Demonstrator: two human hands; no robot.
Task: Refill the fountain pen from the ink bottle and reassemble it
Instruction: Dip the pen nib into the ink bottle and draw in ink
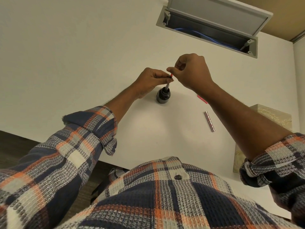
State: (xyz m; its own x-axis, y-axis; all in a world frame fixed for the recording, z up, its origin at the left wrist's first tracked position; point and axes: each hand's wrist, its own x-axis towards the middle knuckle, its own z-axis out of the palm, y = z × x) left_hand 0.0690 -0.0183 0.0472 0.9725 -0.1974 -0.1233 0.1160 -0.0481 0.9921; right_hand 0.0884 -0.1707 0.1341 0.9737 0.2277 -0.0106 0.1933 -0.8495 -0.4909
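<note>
Nearest the camera is the person's plaid shirt (156, 195), its sleeves rolled above both forearms, which reach out over a white table (82, 63). At the right edge of the table, under the right forearm, sits a pale patterned box (272, 116). A little further out, just left of that forearm, a metallic pen barrel (209, 121) lies flat on the table, clear of both hands. Beyond it a thin red piece (202, 99) lies on the table, partly hidden behind the right wrist; what it is cannot be told. Further out, between the two wrists, stands the dark ink bottle (163, 96), open at the top. The pen (218, 83)'s front section stands nearly upright with its lower end down in the bottle's mouth. The left hand (151, 81) has its fingers curled together and pinches the pen's clear middle part just above the bottle. The right hand (191, 71) comes in from above and to the right; its thumb and forefinger are pressed together on the red end at the top of the pen, the other fingers curled in. Whether the nib reaches the ink cannot be seen. At the far right of the table an open cable hatch (212, 27) shows blue wires inside.
</note>
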